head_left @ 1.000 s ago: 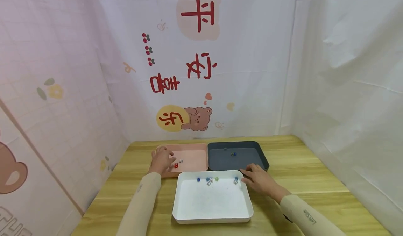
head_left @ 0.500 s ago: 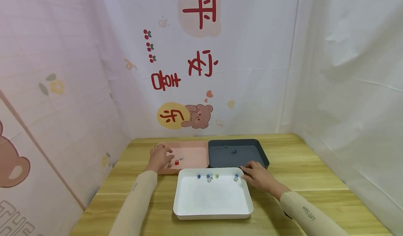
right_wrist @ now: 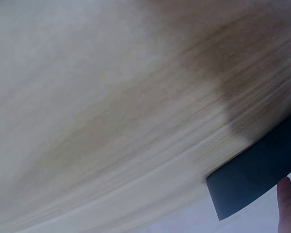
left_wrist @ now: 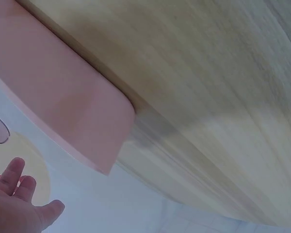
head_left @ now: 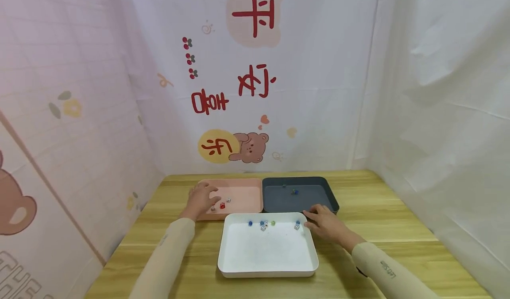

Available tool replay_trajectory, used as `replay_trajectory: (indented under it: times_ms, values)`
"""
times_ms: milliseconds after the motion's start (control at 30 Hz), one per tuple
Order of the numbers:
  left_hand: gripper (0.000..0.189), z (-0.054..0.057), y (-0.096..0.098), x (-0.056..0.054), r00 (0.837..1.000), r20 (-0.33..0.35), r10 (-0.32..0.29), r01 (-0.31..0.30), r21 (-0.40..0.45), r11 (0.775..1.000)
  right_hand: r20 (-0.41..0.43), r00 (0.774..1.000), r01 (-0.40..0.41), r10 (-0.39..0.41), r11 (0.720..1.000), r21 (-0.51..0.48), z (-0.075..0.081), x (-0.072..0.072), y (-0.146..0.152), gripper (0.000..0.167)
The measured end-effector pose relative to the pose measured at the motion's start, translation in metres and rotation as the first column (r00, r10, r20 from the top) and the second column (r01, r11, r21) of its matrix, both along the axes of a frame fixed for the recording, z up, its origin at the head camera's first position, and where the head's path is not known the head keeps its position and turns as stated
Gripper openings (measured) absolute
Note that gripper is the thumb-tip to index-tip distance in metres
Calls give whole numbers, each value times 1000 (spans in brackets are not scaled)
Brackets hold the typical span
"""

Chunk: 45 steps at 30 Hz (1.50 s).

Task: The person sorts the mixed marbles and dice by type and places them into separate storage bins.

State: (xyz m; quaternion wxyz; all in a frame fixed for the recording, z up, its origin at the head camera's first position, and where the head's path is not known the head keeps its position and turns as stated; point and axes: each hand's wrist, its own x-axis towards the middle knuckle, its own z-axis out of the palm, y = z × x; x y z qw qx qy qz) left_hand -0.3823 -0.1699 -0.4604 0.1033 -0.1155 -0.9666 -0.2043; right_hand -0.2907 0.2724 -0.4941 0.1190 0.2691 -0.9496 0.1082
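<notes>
My left hand is over the left side of the pink tray, fingers spread and nothing showing between them. Beside its thumb lie a red die, a white die and another small die. In the left wrist view, the fingers extend past the tray's outer wall. My right hand is at the far right corner of the white tray, fingers loosely extended. Close to its fingertips are a blue marble and a white die.
A dark grey tray adjoins the pink one and holds a few marbles. Along the white tray's far side are a blue marble, a green marble and clustered dice. Wooden table surrounds the trays; curtains hang behind and beside.
My left hand has drawn slightly left, and the die near its thumb shows more fully. The right hand stays at the white tray's corner. The head view has shifted a little.
</notes>
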Motion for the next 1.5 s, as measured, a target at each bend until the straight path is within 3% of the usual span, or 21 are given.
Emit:
replay_trajectory:
  times_ms: [167,500,667,1000,1500]
  values:
    - [42,4,8,4,999,18,-30,30,-2,1000,-6,1000,4,-4,1000,-8,-1,-1,1,45]
    - [42,12,15,15,996,-28,-87,86,-43,995,-7,1000,4,-4,1000,3,-3,-5,3,45]
    - [41,12,16,17,993,-11,-115,114,-33,993,-3,1000,15,-15,1000,-5,-1,-4,2,44]
    - [39,10,23,22,988,39,-151,149,51,988,16,1000,14,-14,1000,7,0,-5,2,45]
    - [42,-4,13,38,977,8,-212,212,2,977,0,1000,6,-6,1000,7,-4,-5,2,44]
